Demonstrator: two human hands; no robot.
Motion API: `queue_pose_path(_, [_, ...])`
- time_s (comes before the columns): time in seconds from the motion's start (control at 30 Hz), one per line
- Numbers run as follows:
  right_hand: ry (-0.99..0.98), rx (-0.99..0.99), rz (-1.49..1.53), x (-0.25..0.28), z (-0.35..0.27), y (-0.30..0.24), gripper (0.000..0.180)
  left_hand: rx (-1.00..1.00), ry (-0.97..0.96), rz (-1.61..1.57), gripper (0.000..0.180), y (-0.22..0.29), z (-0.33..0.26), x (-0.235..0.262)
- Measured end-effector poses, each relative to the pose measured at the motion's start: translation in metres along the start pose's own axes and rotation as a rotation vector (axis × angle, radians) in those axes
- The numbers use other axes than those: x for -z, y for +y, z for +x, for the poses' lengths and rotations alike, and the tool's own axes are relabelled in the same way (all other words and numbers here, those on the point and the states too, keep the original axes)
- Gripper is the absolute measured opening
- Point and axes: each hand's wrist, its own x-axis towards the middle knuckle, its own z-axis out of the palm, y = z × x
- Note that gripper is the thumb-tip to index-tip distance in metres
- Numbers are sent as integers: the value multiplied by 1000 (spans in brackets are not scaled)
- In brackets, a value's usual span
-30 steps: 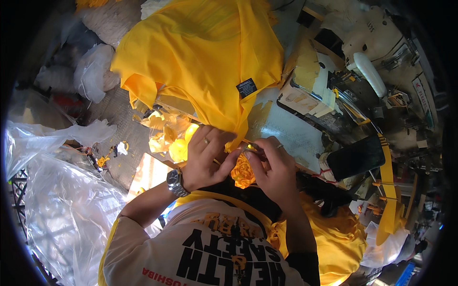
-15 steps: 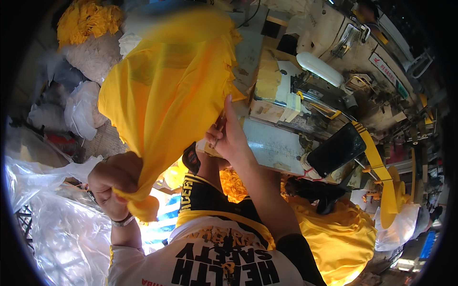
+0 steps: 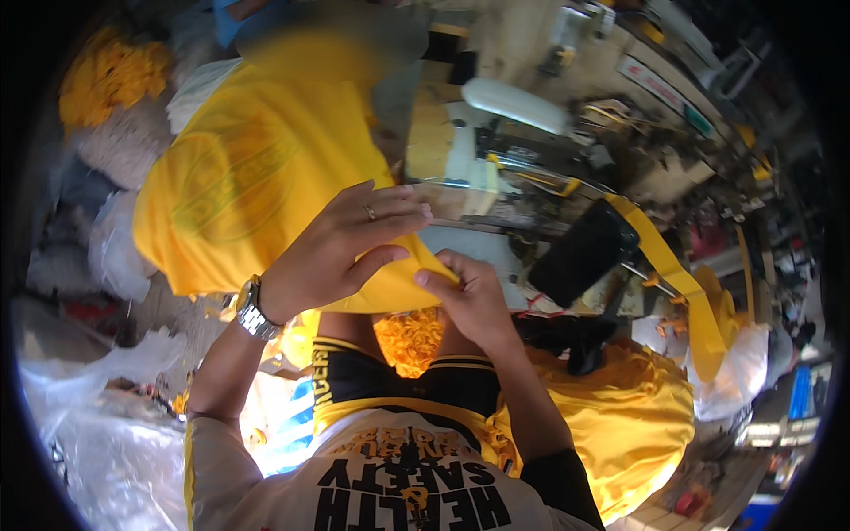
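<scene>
Right at the edge of the sewing table [image 3: 496, 252], both hands are pinched onto one yellow T-shirt [image 3: 248, 186]. The left hand [image 3: 341, 243], with a ring on one finger and a metal wristwatch [image 3: 252, 308] on the wrist, lies over the cloth from above, fingers curled down and thumb tucked under, gripping the shirt's lower edge. The right hand [image 3: 469, 296] meets it from below, thumb and fingertips closed tight on the same edge, the two hands almost touching. The shirt spreads up and away to the left from that point, its round printed emblem facing up, and hangs over the table's near side.

Just beneath the hands, a small heap of yellow fabric scraps [image 3: 409, 338] lies in the person's lap. Behind the hands stands a cream sewing machine [image 3: 496, 115], and a dark phone [image 3: 584, 252] sits tilted just to the right of the right hand. A long yellow strap [image 3: 673, 279] runs down past the phone. Another pile of yellow garments [image 3: 620, 416] sits low on the right, and clear plastic bags [image 3: 97, 416] lie on the left.
</scene>
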Motion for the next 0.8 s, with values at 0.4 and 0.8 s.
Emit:
queue_pose_path(0.4, [-50, 413, 146, 92, -86, 6, 22, -21, -24, -368, 9, 59, 48, -40])
queue_pose_path(0.8, [-13, 461, -204, 16, -20, 2, 17, 473, -359, -654, 45, -13, -10, -36])
